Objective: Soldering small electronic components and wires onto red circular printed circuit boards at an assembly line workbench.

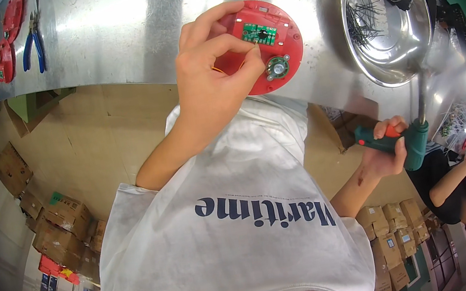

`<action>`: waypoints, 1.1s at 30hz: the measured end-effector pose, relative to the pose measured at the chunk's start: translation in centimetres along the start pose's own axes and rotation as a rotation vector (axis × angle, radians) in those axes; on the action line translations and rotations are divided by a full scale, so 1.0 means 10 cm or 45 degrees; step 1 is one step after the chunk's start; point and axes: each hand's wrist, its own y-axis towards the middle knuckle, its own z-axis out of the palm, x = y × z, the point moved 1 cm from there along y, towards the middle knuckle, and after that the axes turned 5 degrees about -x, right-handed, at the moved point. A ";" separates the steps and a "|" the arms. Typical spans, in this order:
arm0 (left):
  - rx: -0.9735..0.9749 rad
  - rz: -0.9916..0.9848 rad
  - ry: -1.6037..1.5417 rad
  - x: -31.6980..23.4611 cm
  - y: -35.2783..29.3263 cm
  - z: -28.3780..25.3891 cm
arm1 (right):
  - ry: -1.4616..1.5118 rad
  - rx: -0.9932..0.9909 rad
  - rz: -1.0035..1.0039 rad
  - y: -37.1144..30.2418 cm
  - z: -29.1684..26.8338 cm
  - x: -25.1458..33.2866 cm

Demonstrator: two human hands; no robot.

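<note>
round red plastic casing (pixel 282 22) at edge of shiny metal table (pixel 106 34), roomy leftward; left hand (pixel 209 67) atop, pinched together, contents unclear; right hand (pixel 386 156), casing's right, gripping dark-green power screwdriver (pixel 415 144).

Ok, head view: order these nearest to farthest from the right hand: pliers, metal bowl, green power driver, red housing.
1. Green power driver: in the right hand.
2. Metal bowl: upper right.
3. Red housing: upper middle, at the left hand.
4. Pliers: far upper left.
</note>
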 end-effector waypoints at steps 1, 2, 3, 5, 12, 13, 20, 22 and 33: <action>-0.001 0.004 0.006 -0.01 0.01 -0.01 | 0.013 -0.025 -0.020 0.03 -0.05 0.01; 0.021 0.031 0.029 -0.01 0.02 -0.02 | 0.027 -0.049 -0.040 0.06 -0.10 0.01; 0.042 0.059 0.052 -0.02 0.03 -0.04 | 0.052 -0.112 -0.068 0.09 -0.15 0.00; 0.116 0.131 0.089 -0.02 0.05 -0.09 | 0.047 -0.164 -0.087 0.10 -0.19 0.04; 0.590 0.051 0.168 -0.17 0.35 -0.34 | 0.246 -0.227 -0.067 0.10 -0.28 -0.07; 0.692 0.184 0.314 -0.26 0.44 -0.36 | 0.271 -0.218 -0.070 0.11 -0.27 -0.08; 0.716 0.605 0.720 -0.28 1.18 -0.26 | 0.354 -0.294 -0.102 0.07 -0.29 -0.16; 0.062 1.085 0.966 -0.33 1.47 -0.15 | 0.372 -0.326 -0.112 0.06 -0.27 -0.17; 0.519 1.209 0.715 -0.65 1.06 1.01 | 0.400 -0.371 -0.090 0.05 -0.27 -0.20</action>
